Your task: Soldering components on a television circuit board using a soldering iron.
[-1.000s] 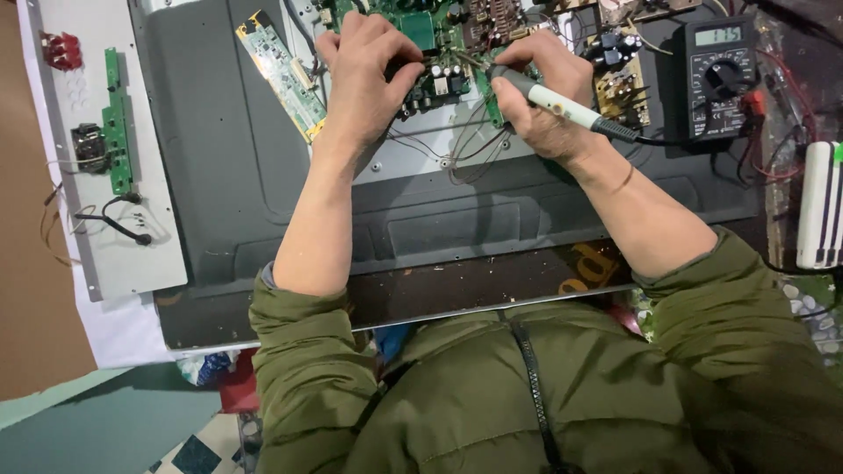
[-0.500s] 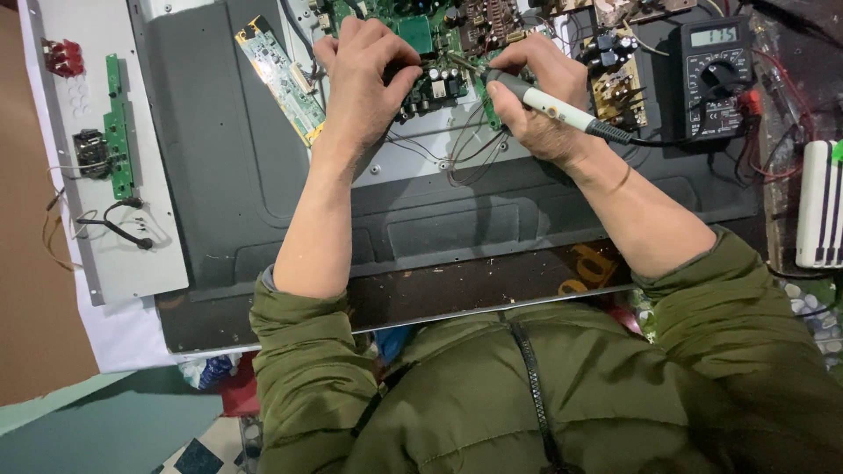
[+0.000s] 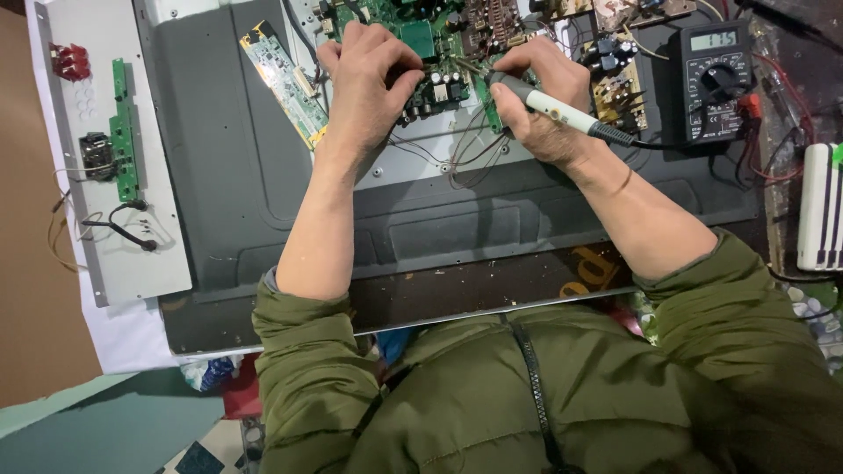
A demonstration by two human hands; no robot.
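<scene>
right hand: gripping a soldering iron like a pen, fingers closed around its white handle, tip pointing left onto the green circuit board.
left hand: resting on the same board, fingers curled down and pinching at something small by the black capacitors; what is between the fingertips is hidden, so i cannot tell what it is gripping.
where the work is: the board is lying on the grey back panel of a flat screen, at the top middle of the view, both hands meeting over it.
nearby: a black multimeter is sitting just right of the board with its red leads trailing off; a narrow green strip board is lying left of the left hand; thin loose wires are looping under the right wrist.
doing it well: judging by the pose, bracing the heel of the right hand on the panel is steadying the tip; keeping the tip on one joint only, well away from the wires and the left fingertips, looks the careful way.
risk: the iron's cord is running toward the meter and may be tugging at the handle.
</scene>
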